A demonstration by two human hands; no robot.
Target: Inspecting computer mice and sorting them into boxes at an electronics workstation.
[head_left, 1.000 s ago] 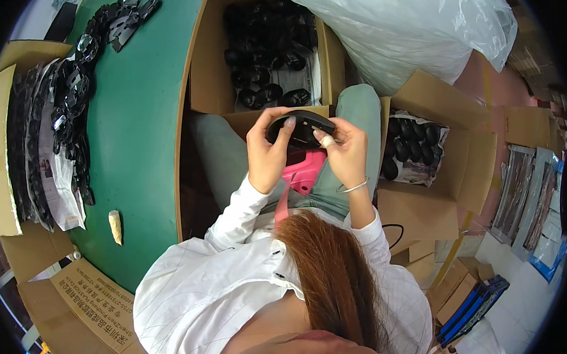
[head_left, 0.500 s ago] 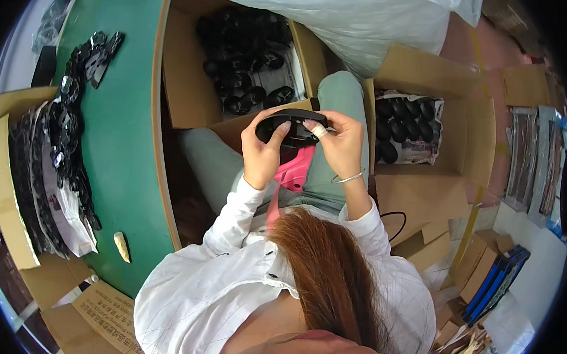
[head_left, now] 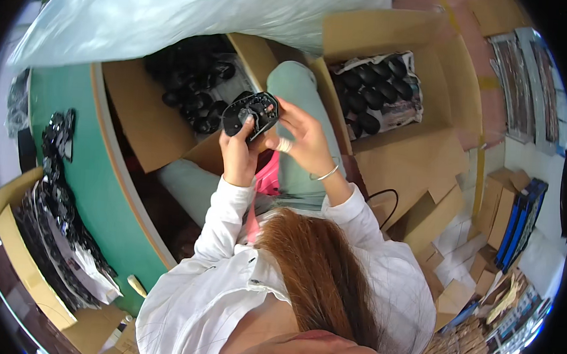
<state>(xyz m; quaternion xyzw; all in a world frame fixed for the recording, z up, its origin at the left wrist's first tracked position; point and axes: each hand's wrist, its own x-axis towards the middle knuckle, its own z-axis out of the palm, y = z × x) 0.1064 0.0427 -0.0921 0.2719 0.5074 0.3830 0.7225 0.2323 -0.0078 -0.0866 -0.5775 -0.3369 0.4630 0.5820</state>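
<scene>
A black oval shell, much like a computer mouse housing (head_left: pixel 259 110), is tilted up in front of my lap, its hollow inner side with ribs and small parts showing. My left hand (head_left: pixel 237 156) is closed on its lower left end, thumb pressed over the inside. Beside its right edge is my right hand (head_left: pixel 303 141), fingers stretched and apart, with a pale wrap around the thumb. The index fingertip comes close to the shell's rim; whether it touches, I cannot tell.
Left of my legs stands a carton (head_left: pixel 147 115) with many black rounded pieces. Another open carton (head_left: pixel 455 90) at the right holds rows of black oval shells. A green table (head_left: pixel 74 140) carries glossy black parts. Translucent plastic sheeting (head_left: pixel 195 18) hangs over the far side.
The shell has turned from level to tilted, its inside now facing up. My right hand has let go and opened beside it, while my left keeps hold. The whole view has shifted.
</scene>
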